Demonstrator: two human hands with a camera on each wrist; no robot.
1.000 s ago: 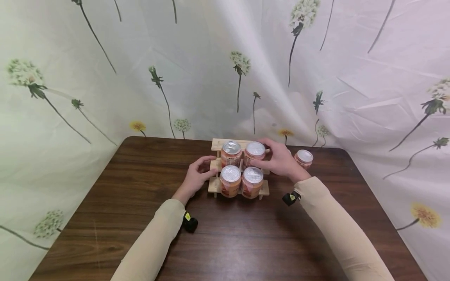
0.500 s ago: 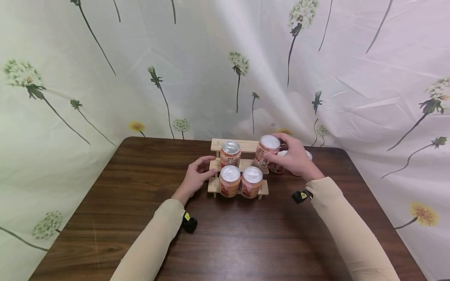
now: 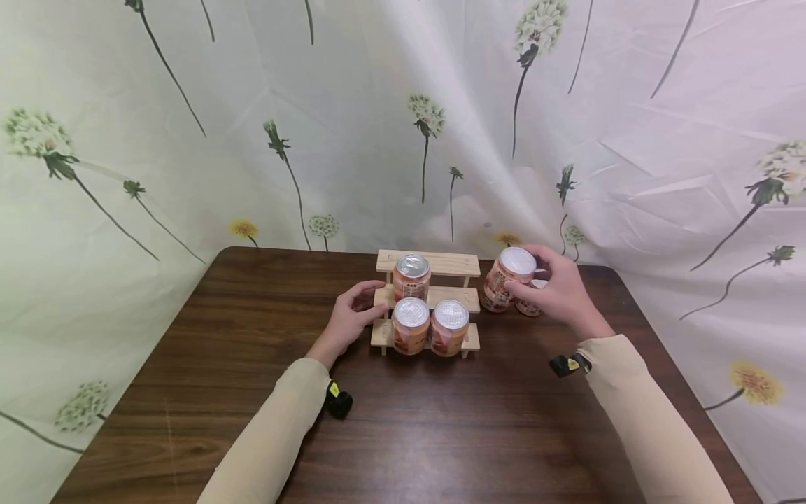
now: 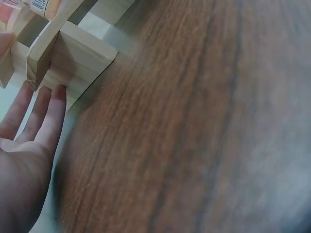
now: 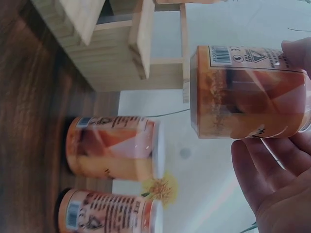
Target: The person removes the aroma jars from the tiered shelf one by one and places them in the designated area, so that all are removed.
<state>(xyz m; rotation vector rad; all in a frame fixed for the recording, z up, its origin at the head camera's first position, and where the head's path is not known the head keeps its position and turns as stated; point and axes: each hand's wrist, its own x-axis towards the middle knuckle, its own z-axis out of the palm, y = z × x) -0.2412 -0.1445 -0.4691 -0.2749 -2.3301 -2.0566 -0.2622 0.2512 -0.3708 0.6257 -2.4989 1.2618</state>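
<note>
Can (image 5: 248,94) moved right, brown table (image 3: 403,427), floral backdrop (image 3: 352,140)

A screened-off indoor nook, whether home or studio is not showing
A creased, dandelion-printed sheet (image 3: 352,140) is hanging behind the dark wood-grain table (image 3: 415,441) and wrapping round its sides, hiding the room beyond
</note>
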